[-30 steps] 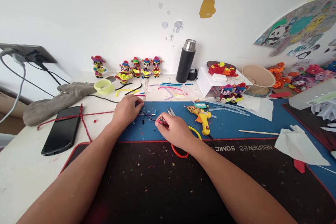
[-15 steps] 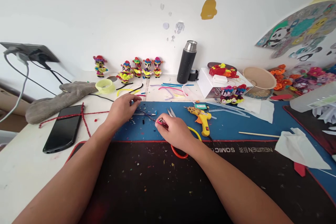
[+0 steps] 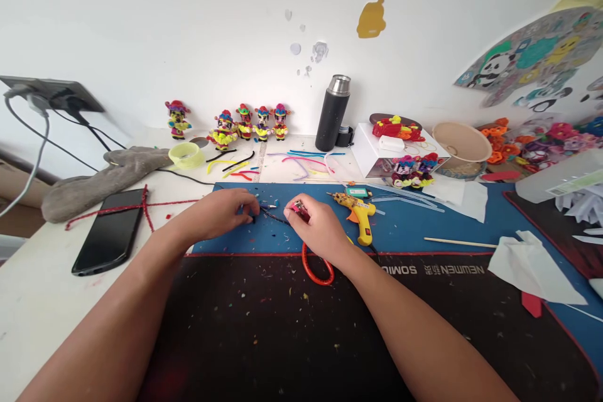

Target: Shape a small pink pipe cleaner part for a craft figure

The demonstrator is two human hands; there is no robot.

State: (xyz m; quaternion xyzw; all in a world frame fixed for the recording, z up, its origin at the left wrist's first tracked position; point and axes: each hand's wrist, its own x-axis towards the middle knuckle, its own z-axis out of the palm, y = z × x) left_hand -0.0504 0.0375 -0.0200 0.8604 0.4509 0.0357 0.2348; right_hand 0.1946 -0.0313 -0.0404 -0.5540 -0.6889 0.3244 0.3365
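My left hand [image 3: 225, 215] is over the blue mat, thumb and fingers curled together at a small black piece [image 3: 254, 220], which shows only in part at the fingertips. My right hand [image 3: 316, 221] is closed around a small doll [image 3: 296, 206]. Pink and dark bits of the doll show between the fingers; the rest is hidden. Between the hands lie a thin blue-tipped tool [image 3: 268, 206] and a dark strand [image 3: 276, 217]. Scissors with a red handle loop [image 3: 318, 273] lie largely under my right hand and wrist.
A yellow glue gun [image 3: 360, 220] lies right of my right hand. Behind stand several fuzzy dolls [image 3: 223, 130], a black flask [image 3: 332, 114] and a white box [image 3: 377, 160]. Coloured pipe cleaners [image 3: 306, 163] are scattered at the back. A phone [image 3: 110, 232] lies left.
My left hand has come down and toward me, to the small black piece on the mat. My right hand has shifted slightly right, still holding the doll. The view has shifted slightly.
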